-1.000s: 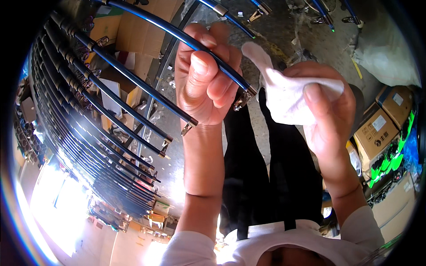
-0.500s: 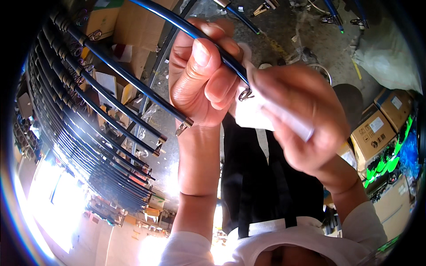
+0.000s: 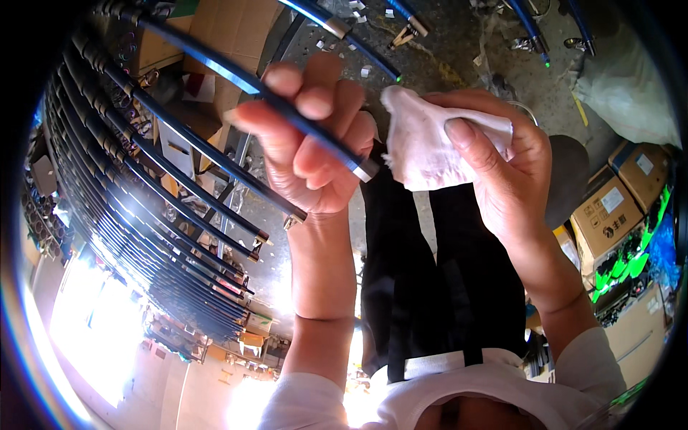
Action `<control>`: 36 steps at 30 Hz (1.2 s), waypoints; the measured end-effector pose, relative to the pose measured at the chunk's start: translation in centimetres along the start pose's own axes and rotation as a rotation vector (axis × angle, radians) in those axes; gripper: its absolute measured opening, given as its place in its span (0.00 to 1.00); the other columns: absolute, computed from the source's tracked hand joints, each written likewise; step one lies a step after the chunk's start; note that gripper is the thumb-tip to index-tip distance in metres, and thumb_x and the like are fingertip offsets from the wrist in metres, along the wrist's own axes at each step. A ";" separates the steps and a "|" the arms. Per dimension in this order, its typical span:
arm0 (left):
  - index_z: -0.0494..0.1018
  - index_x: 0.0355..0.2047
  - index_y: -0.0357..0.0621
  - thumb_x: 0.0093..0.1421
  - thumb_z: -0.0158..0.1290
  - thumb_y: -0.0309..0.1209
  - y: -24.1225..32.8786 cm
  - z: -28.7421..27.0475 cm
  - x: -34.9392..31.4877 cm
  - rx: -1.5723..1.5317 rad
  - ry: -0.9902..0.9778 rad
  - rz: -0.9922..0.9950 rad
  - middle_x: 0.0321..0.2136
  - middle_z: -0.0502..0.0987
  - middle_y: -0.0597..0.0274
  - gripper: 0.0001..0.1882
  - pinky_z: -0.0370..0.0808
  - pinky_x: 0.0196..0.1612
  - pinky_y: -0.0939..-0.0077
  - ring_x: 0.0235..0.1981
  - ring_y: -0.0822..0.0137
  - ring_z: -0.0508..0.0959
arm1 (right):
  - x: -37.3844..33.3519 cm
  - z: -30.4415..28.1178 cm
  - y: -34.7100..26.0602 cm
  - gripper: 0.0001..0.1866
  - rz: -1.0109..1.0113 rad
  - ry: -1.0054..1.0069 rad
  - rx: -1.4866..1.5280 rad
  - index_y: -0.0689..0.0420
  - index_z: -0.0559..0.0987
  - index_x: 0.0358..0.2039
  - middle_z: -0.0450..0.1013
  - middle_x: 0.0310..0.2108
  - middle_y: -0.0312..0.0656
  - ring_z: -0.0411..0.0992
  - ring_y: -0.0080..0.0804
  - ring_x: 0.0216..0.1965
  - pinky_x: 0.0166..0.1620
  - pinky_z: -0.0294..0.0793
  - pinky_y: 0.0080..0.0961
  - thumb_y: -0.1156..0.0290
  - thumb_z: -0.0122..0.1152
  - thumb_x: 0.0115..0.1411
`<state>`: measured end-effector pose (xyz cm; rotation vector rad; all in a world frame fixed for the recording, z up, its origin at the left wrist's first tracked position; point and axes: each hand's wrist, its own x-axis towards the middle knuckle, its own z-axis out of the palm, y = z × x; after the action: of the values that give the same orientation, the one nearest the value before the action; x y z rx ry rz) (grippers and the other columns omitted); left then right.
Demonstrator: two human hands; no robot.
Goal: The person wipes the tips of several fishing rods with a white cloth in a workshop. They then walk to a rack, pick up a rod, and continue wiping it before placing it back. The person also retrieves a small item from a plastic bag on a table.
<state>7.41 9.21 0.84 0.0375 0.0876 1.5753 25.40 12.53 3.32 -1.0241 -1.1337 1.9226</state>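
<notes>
Listing by size: floor (image 3: 433, 61) first, grey and littered with scraps. Open patch runs beyond both hands, up to a few blue rods (image 3: 529, 25) hanging over its far side. Row of dark rods (image 3: 158, 265) fills the left, tight; the nearest one's end sits close to the left wrist in view. Cartons (image 3: 609, 208) and a translucent bag (image 3: 623, 104) line the floor's right edge, well apart from the right hand.

Worked rod (image 3: 229, 72) slants from upper left down across the left hand's fingers, slightly blurred. Left hand (image 3: 312, 161): fingers loosely curled around that area, thumb out to the side; can't tell if its grip is holding the rod or just behind it. Right hand (image 3: 512, 175): grip closed, white cloth (image 3: 426, 147) pinched under the thumb, left edge of cloth hanging free.

Rod's silver end (image 3: 366, 170) is just beside that cloth edge. Gap narrow; depth unclear.
</notes>
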 end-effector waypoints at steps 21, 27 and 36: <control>0.72 0.38 0.43 0.58 0.59 0.26 0.0 0.6 3.1 0.128 -0.007 -0.016 0.33 0.70 0.62 0.09 0.68 0.14 0.91 0.16 0.80 0.75 | 0.3 -0.3 -2.1 0.08 -0.277 -0.122 -0.145 0.68 0.74 0.38 0.75 0.34 0.52 0.75 0.33 0.35 0.40 0.74 0.28 0.75 0.54 0.61; 0.69 0.47 0.41 0.65 0.51 0.31 -0.1 -1.0 3.3 0.099 -0.215 -0.069 0.38 0.72 0.58 0.12 0.71 0.16 0.91 0.18 0.82 0.72 | 0.1 0.3 -2.6 0.08 -0.285 -0.046 -0.250 0.67 0.74 0.38 0.76 0.35 0.52 0.76 0.34 0.36 0.41 0.76 0.28 0.76 0.53 0.61; 0.69 0.41 0.42 0.60 0.57 0.30 -1.3 -1.6 2.5 0.047 -0.123 -0.001 0.34 0.73 0.60 0.11 0.72 0.16 0.88 0.16 0.79 0.73 | 1.1 0.7 -1.0 0.12 -0.847 -0.064 -0.646 0.65 0.79 0.42 0.76 0.37 0.49 0.75 0.35 0.34 0.37 0.76 0.26 0.76 0.60 0.57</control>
<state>8.55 11.65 -0.90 0.1708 0.0286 1.5663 24.37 13.58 4.09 -0.6017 -1.9019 0.9317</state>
